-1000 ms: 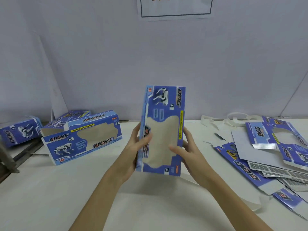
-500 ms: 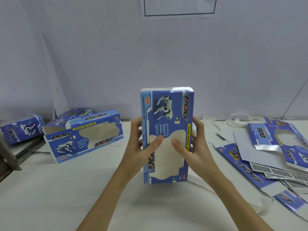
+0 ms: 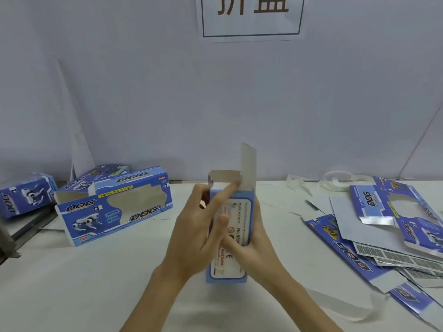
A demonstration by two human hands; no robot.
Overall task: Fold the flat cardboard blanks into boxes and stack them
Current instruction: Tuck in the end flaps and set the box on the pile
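— What's printed on the upright blue-and-white cardboard box (image 3: 236, 238) in the middle?

— The narrow side faces the camera: a white label panel with "No. 55", cut off by the fingers, a red "WARNING" line, a CE mark and small text too fine to read. Its top end is open, one plain grey flap (image 3: 248, 164) standing up and a shorter one beside it.

— And the hands?

— The left hand (image 3: 191, 238) grips the box's left side, its index finger stretched up to the top flaps. The right hand (image 3: 249, 250) curls round the right side, thumb across the label. The box is held just above the white bench (image 3: 84, 283).

— Anything else readable?

— Left of the held box lies a folded blue window box (image 3: 115, 207) marked "DOG", "FUNNY MOVING DOG", "LIGHTING", "MOVING" and "TOP", with a robot-dog picture. Behind it sits another blue box (image 3: 96, 177), and farther left a third blue box (image 3: 26, 195), also "DOG". Right of the held box, a loose pile of flat blue printed blanks (image 3: 388, 236) shows "DOG" and barcodes. Above it, on the pale grey wall (image 3: 143, 92), a white paper sign (image 3: 251, 15) carries large dark Chinese characters in a frame, cropped at the top.
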